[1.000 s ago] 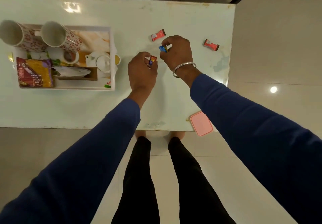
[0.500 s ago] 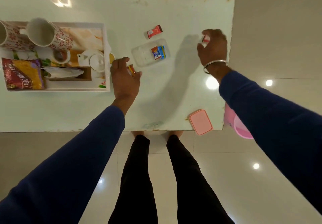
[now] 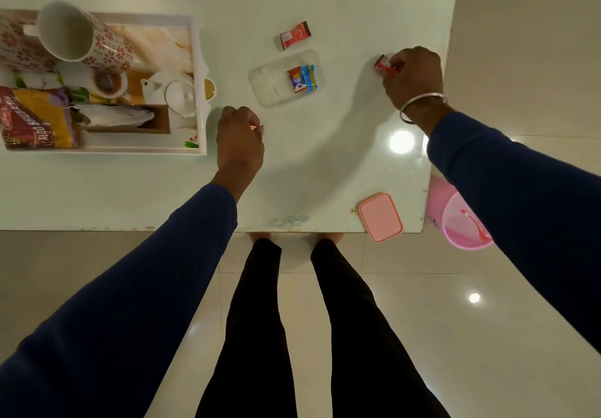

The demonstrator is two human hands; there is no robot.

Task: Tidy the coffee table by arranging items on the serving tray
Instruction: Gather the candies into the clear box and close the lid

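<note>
A white serving tray (image 3: pixel 199 60) sits at the table's left, holding two floral mugs (image 3: pixel 74 39), a small white teapot (image 3: pixel 175 91), a snack packet (image 3: pixel 35 118) and a brown holder with white tissue. A clear plastic box (image 3: pixel 270 82) in the middle holds two small candies (image 3: pixel 302 79). Another red candy (image 3: pixel 294 34) lies just beyond the box. My left hand (image 3: pixel 239 139) is closed around a small red-orange candy, right of the tray's corner. My right hand (image 3: pixel 413 74) pinches a red candy (image 3: pixel 383 64) near the table's right edge.
A pink lid (image 3: pixel 380 217) lies at the table's near right corner. A pink bucket (image 3: pixel 461 222) stands on the floor beside the table's right edge. My legs are below the table's near edge.
My right hand left the blue candy in the clear box, moved right and took hold of the red candy. My left hand drew back toward the tray with its candy.
</note>
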